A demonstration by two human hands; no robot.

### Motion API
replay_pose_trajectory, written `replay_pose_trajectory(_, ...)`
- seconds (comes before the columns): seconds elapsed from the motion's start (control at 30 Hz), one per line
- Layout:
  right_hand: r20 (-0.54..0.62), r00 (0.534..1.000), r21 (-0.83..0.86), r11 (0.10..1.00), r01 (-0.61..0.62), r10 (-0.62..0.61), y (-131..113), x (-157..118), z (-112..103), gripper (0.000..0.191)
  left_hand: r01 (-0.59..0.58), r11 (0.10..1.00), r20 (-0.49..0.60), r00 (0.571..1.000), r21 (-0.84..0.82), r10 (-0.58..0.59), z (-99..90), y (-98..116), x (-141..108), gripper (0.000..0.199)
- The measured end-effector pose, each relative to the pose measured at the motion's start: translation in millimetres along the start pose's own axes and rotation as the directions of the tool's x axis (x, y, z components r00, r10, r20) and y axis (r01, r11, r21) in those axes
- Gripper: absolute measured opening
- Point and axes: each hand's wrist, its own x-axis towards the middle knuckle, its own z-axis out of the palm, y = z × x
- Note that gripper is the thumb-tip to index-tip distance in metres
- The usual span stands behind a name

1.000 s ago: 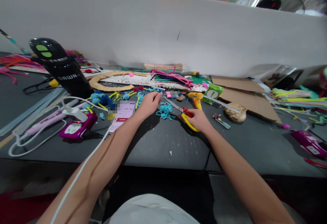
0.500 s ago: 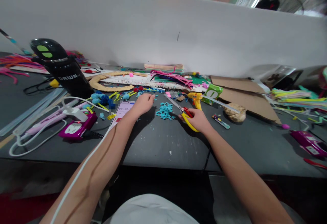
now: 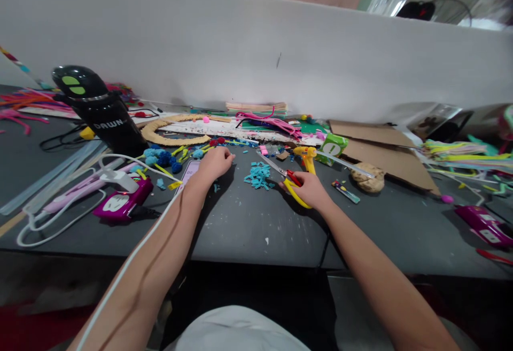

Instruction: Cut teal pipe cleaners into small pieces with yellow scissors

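My right hand [image 3: 310, 188] is closed round the yellow and red handles of a pair of scissors [image 3: 294, 181]. The metal blades point away and to the left, beside a loose pile of small cut light-blue pieces [image 3: 258, 174] on the dark table. My left hand [image 3: 217, 162] is closed, fingertips together, left of the pile and just above the tabletop. Whatever its fingers pinch, if anything, is hidden. Under the left wrist lies a phone [image 3: 189, 172] with a lit screen, partly covered by the forearm.
A yellow glue gun [image 3: 308, 157] stands beyond the scissors, near a green packet [image 3: 333, 148]. To the left are a black bottle [image 3: 106, 118] and a purple power socket [image 3: 124, 201]. A white cable [image 3: 132, 255] runs over my left forearm. Cardboard [image 3: 385, 164] lies at the right.
My left hand has moved a little left, away from the pile, and covers more of the phone. The right hand and scissors have hardly moved.
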Motion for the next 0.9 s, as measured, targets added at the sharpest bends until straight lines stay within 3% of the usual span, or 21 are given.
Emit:
replay_pose_trajectory(0.23, 0.000, 1.000, 0.005, 1.000, 0.024, -0.024, -1.7, -0.4, -1.0, 0.044, -0.007, 1.000, -0.005, 1.000, 0.016, 0.007, -4.4, 0.0, -2.6, 0.019)
replay_pose_trajectory(0.43, -0.013, 1.000, -0.011, 1.000, 0.014, -0.014, -4.1, 0.8, -2.0, 0.045, -0.073, 0.996, -0.063, 0.995, 0.051, 0.076, -2.3, 14.5, 8.2, 0.033)
replay_pose_trajectory(0.63, -0.006, 1.000, -0.020, 1.000, -0.013, 0.013, -7.9, 0.5, -3.4, 0.044, -0.250, 0.943, 0.097, 0.967, 0.219, 0.234, 12.2, 36.5, 16.3, 0.033)
replay_pose_trajectory(0.9, 0.000, 1.000, -0.012, 1.000, -0.010, 0.010, -7.5, 0.9, -3.5, 0.043, -0.253, 0.940, 0.197, 0.958, 0.230, 0.210, 25.3, 36.1, 19.2, 0.038)
